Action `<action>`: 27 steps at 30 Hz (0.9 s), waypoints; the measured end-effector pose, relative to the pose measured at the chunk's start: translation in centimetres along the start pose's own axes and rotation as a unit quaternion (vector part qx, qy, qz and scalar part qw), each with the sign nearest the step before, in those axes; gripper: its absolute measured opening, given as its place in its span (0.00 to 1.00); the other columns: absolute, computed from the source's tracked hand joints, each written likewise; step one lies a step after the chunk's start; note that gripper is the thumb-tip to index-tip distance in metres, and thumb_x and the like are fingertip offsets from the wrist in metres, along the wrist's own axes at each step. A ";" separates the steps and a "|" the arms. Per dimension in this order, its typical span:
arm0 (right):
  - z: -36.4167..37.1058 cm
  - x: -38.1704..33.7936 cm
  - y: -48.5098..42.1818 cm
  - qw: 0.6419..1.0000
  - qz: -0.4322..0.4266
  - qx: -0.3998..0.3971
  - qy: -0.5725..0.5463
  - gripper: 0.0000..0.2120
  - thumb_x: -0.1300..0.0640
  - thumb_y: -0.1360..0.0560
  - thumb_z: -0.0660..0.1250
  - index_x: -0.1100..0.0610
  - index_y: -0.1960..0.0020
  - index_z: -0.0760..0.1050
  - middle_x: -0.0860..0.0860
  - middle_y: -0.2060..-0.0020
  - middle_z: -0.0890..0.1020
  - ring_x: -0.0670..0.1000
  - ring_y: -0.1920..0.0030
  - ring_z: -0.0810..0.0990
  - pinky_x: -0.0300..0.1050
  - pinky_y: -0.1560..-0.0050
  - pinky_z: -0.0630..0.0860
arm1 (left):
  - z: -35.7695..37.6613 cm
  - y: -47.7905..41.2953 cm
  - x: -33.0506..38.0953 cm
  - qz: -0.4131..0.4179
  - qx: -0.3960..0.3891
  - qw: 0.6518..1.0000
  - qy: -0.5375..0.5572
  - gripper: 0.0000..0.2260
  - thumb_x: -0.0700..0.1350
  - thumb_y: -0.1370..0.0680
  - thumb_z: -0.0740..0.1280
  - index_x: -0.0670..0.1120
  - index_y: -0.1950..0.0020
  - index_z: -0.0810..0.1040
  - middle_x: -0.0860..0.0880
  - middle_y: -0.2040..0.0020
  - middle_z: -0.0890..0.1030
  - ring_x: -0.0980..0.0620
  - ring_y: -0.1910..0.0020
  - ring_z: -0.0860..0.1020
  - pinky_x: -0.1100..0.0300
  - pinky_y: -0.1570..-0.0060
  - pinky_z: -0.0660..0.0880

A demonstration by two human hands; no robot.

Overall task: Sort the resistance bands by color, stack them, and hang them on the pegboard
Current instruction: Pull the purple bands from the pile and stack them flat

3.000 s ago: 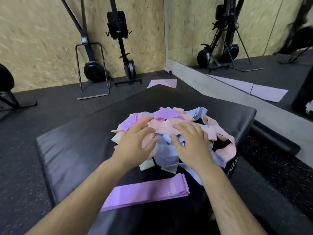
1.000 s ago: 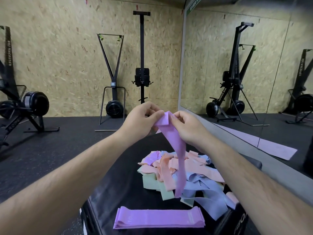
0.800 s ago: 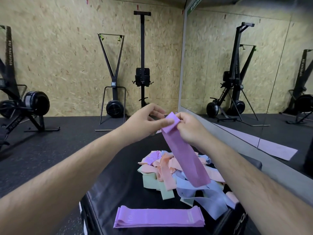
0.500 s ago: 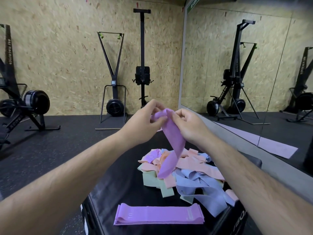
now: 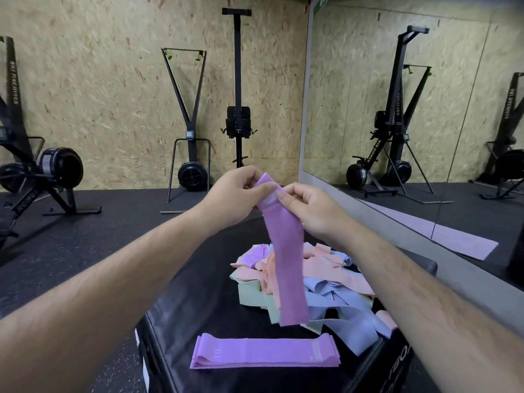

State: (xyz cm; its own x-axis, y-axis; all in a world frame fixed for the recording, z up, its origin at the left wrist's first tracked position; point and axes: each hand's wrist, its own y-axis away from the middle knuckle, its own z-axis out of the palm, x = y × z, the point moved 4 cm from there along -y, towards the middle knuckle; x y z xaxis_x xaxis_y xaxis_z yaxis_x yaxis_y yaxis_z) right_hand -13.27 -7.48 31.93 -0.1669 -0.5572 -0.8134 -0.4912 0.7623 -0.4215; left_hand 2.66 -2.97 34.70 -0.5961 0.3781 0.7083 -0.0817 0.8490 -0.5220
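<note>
The left hand [image 5: 235, 194] and right hand [image 5: 312, 208] are both pinching the top end of one purple band [image 5: 287, 265], so it dangles over the tangled pile [image 5: 337, 279] of peach, blue and green bands on the black worktop [image 5: 198, 293], with a flat purple stack [image 5: 263, 354] lying just in front.

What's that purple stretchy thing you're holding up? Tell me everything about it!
The purple band is a wide, flat strip of soft, stretchy-looking fabric, light purple with a paler patch near its top. It hangs down, smooth and untwisted. The left hand and right hand each pinch its top end. Its lower end dangles in front of the mixed pile of pink, blue and green bands; whether it touches them cannot be told.
</note>
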 end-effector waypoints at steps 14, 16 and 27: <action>0.8 4.8 2.2 0.977 0.126 -0.149 -0.085 0.14 0.60 0.26 0.76 0.59 0.42 0.79 0.55 0.52 0.87 0.50 0.55 0.84 0.42 0.52 0.76 | -1.5 1.1 -6.4 -0.124 0.051 0.990 0.043 0.12 0.46 0.20 0.70 0.36 0.50 0.79 0.48 0.62 0.79 0.54 0.69 0.75 0.62 0.71 0.70; 0.5 6.2 3.1 0.969 0.149 -0.186 -0.061 0.17 0.64 0.27 0.76 0.59 0.40 0.78 0.55 0.50 0.87 0.51 0.52 0.85 0.43 0.47 0.77 | -1.8 2.1 -8.6 -0.156 0.062 0.985 0.048 0.12 0.46 0.20 0.69 0.36 0.50 0.79 0.48 0.62 0.79 0.56 0.72 0.75 0.62 0.70 0.70; -3.3 15.5 8.2 0.957 0.253 -0.120 0.080 0.11 0.56 0.27 0.78 0.52 0.47 0.82 0.55 0.58 0.84 0.49 0.55 0.82 0.44 0.45 0.77 | -0.5 11.0 -19.2 -0.272 0.088 0.954 0.088 0.07 0.45 0.19 0.69 0.46 0.57 0.78 0.48 0.63 0.77 0.51 0.63 0.75 0.60 0.65 0.71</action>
State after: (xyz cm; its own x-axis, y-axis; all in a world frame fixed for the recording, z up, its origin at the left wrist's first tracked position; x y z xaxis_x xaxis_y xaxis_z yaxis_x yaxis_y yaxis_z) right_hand -22.66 -10.98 17.17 -0.5551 -0.1941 -0.8088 -0.4909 0.8614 0.1303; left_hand 13.65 -0.71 15.59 -0.2857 -0.0321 0.9578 -0.4827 0.8682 -0.1149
